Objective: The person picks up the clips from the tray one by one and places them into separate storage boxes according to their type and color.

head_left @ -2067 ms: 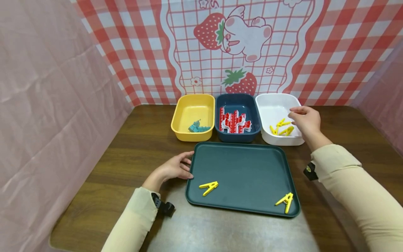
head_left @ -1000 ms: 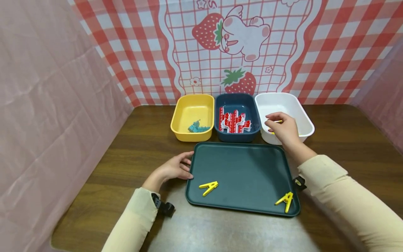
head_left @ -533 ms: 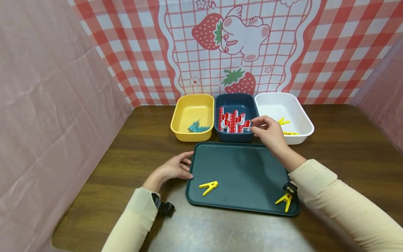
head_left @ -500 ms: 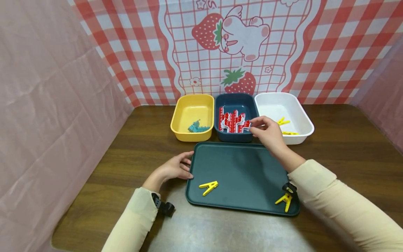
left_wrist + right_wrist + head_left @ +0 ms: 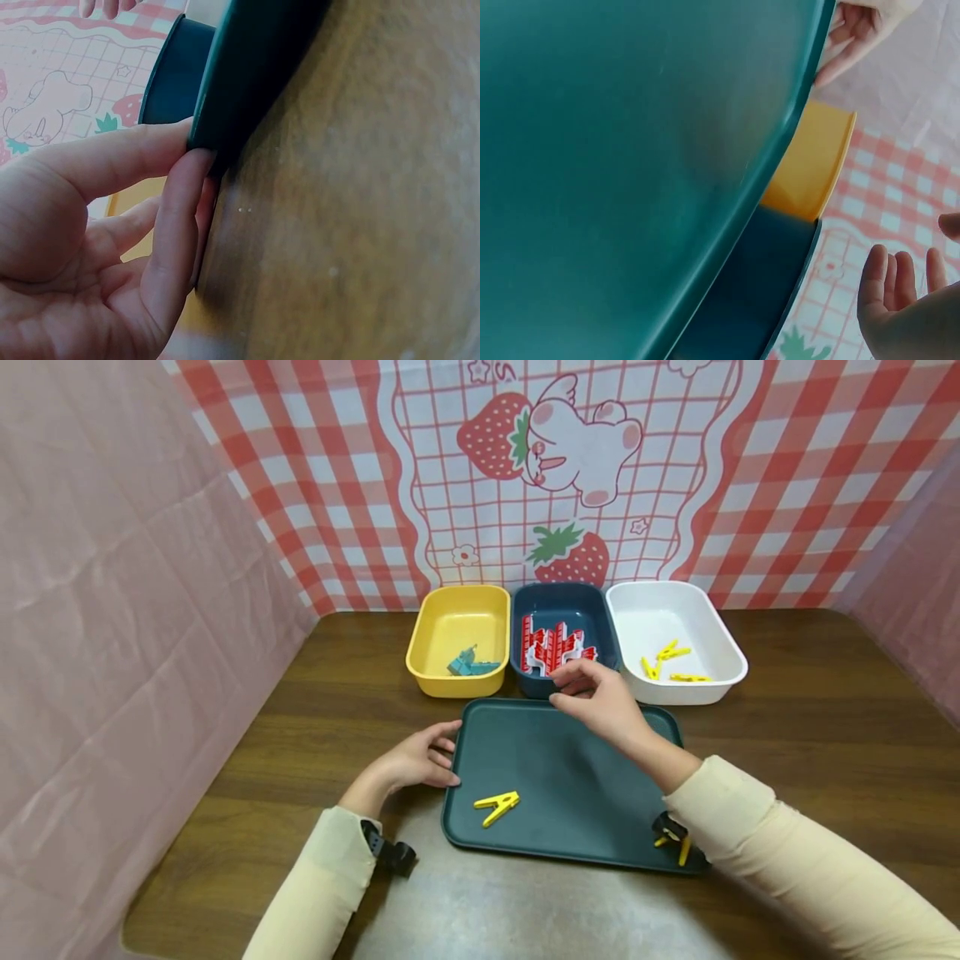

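Observation:
My right hand point(image 5: 600, 702) hovers over the far edge of the dark green tray point(image 5: 555, 752), just in front of the navy bin point(image 5: 577, 602). Its thumb and fingers stand apart with nothing between them in the right wrist view. My left hand point(image 5: 416, 758) touches the tray's left rim with thumb and fingertips; the left wrist view has them right at the edge point(image 5: 204, 112). A yellow clothespin point(image 5: 497, 807) lies near the tray's front left. Another yellow clothespin point(image 5: 684, 852), at the front right, is partly hidden by the right wrist's camera.
Three bins stand side by side behind the tray. The yellow bin point(image 5: 442, 618) holds teal pieces point(image 5: 472, 663). Red-and-white pieces point(image 5: 551, 646) fill the navy one. Inside the white bin point(image 5: 720, 668) lie three yellow clothespins point(image 5: 672, 651). A checked cloth point(image 5: 330, 485) hangs behind.
My right hand has travelled left from the white bin, past the navy bin's right side, to the tray's far edge. One clothespin in the white bin lies differently. My left hand stays put.

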{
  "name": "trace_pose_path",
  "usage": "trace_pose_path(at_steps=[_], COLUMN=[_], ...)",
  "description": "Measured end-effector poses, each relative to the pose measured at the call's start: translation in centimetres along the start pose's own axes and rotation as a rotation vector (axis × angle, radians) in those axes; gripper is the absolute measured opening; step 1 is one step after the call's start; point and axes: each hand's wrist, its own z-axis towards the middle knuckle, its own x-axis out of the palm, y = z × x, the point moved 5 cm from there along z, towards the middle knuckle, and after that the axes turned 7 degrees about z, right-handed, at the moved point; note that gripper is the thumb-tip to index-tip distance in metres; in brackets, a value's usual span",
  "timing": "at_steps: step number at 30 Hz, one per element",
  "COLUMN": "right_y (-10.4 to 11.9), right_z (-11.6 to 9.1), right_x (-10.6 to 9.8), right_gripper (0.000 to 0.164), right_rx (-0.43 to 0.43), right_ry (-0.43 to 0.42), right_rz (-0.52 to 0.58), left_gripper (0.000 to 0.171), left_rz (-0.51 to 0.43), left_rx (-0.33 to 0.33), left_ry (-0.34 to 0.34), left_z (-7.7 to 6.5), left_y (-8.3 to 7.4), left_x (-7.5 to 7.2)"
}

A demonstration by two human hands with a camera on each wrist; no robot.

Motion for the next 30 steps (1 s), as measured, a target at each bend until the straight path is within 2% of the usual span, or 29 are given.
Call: trace_pose_path(at_steps=[3,9,20,26,30], right_y=[0.3,1.1,1.2,0.7,0.1], right_z=[-0.4,-1.3,-2.9,-3.7,-3.9], right_x=[1.1,3.1,6.8,8.4,9.0], right_gripper=[0.027,0.031,0.035,0.037,0.033], right_rx=[-0.030,-0.111,-0.252,-0.228,-0.215], right_ry=[0.052,0.177,0.556,0.760,0.813], right_rz=[0.014,-0.025,-0.168,-0.203,-0.217], left_gripper=[0.088,0.088,0.086,0.085,0.086], left_rz=[-0.007,-0.007,0.002,-0.004,-0.009], left_rx=[-0.002,-0.002,0.002,0.017,0.016], left_ry=[0.005,0.005,0.011,0.014,0.014], left_z=[0.0,0.0,0.0,-0.1,-0.3], left_y=[0.0,-0.1,0.0,-0.2,-0.2], left_x=[0.0,0.0,0.0,0.0,0.0])
